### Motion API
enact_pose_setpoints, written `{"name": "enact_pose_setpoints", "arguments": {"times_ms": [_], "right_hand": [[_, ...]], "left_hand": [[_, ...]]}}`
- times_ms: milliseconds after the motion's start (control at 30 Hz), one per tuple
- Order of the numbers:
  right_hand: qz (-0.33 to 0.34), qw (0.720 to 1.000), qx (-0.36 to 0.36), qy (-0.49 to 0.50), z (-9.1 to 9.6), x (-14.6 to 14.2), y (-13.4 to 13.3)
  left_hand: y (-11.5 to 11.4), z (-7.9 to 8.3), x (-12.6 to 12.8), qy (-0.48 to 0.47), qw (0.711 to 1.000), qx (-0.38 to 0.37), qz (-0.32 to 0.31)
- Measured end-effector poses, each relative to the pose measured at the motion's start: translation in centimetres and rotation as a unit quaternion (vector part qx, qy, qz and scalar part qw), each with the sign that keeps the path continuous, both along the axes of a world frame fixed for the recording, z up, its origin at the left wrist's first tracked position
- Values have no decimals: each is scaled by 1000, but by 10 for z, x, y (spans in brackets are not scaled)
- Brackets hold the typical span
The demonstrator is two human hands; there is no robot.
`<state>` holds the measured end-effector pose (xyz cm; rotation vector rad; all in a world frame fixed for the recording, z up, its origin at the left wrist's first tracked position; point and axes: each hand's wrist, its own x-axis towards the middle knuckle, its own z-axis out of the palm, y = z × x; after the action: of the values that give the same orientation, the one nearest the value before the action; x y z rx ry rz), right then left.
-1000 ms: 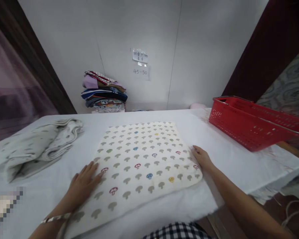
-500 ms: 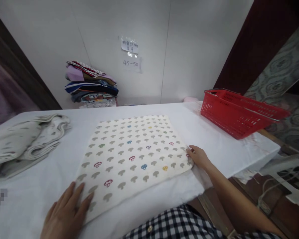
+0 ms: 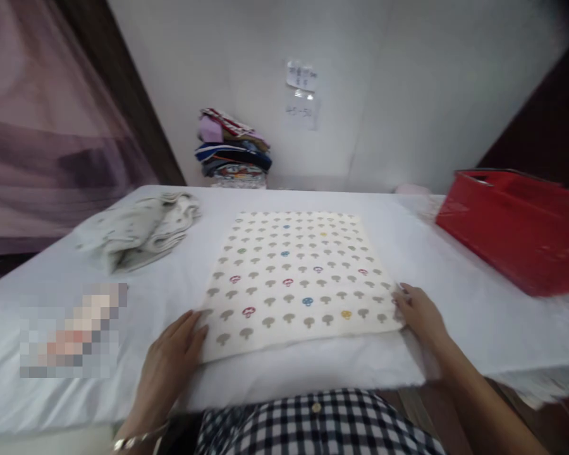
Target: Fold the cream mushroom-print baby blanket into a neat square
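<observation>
A cream cloth (image 3: pixel 294 268) printed with grey and coloured mushrooms lies spread on the white-covered table, one edge facing me. At its near left corner my left hand (image 3: pixel 173 354) rests with the fingers stretched out over the edge. My right hand (image 3: pixel 422 316) is at the right edge near the front corner, its fingers closed on the fabric. Part of that grip is hidden by the hand itself.
A crumpled pale cloth (image 3: pixel 142 230) lies on the table (image 3: pixel 474 335) to the left, with a blurred-out item (image 3: pixel 76 332) nearer me. Folded fabrics (image 3: pixel 234 151) are stacked against the back wall. A red basket (image 3: pixel 512 234) stands at the right.
My view has turned left, so everything sits further right in the picture. The left hand's fingers have come closer together at the cloth's left edge. The right hand stays at the right edge.
</observation>
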<state>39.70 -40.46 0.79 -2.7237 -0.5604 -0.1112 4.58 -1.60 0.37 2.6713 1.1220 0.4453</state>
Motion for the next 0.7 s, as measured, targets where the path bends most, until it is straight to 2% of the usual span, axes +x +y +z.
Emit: {"name": "enact_pose_setpoints", "arguments": {"times_ms": [67, 133, 200, 267, 400, 500, 600, 700], "right_hand": [[54, 996, 34, -63, -3, -6, -2], [138, 983, 67, -102, -8, -12, -4], [230, 966, 67, -94, -14, -15, -7], [290, 953, 58, -73, -21, -16, -10], [307, 944, 86, -85, -26, -12, -15], [342, 927, 119, -103, -31, -10, -14], [390, 915, 43, -94, -40, -14, -10], [399, 911, -25, -95, -50, -17, -9]], "left_hand": [[-5, 6, -5, -7, 1000, 2, 2], [-8, 9, -10, -24, 1000, -1, -4], [-11, 11, -17, -46, 999, -8, 0], [-13, 12, -23, -58, 998, -14, 17], [-19, 21, -29, -61, 996, -34, 46], [-27, 29, -28, -62, 994, -68, 55], [-35, 32, -24, -29, 994, -92, 50], [-38, 29, -21, -5, 992, -113, 64]]}}
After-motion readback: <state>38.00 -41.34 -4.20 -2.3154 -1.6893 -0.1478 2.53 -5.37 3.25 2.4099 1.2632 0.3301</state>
